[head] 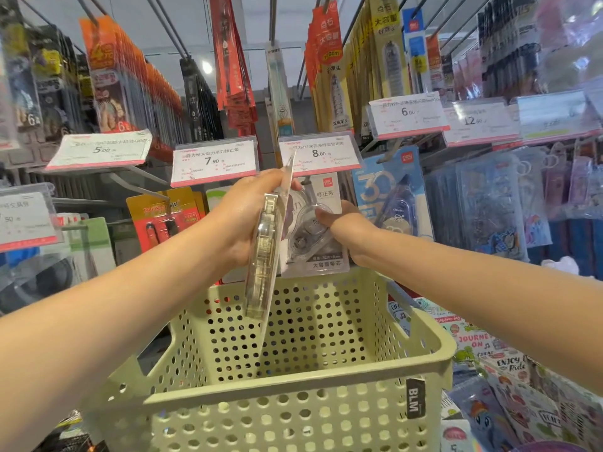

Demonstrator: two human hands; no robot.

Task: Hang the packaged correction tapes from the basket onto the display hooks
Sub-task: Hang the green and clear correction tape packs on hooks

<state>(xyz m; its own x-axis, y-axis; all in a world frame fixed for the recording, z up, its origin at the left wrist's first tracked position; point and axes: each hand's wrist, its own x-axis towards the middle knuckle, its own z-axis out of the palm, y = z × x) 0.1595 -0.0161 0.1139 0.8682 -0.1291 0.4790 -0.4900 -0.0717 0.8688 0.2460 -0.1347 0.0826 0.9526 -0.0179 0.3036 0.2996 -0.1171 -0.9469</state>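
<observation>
Left hand (243, 220) pinches a correction tape pack (264, 256) edge-on, long axis near vertical, just left of the hung pack (315, 230) that the right hand (350, 233) grips; hook hidden.

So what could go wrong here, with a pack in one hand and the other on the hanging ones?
1. The left hand pinches the edge-on correction tape pack only near its top, so its grip might slip and the pack drop into the green basket below.
2. The right hand holds the hanging pack under the 8.00 price tag; tugging could pull it off.
</observation>
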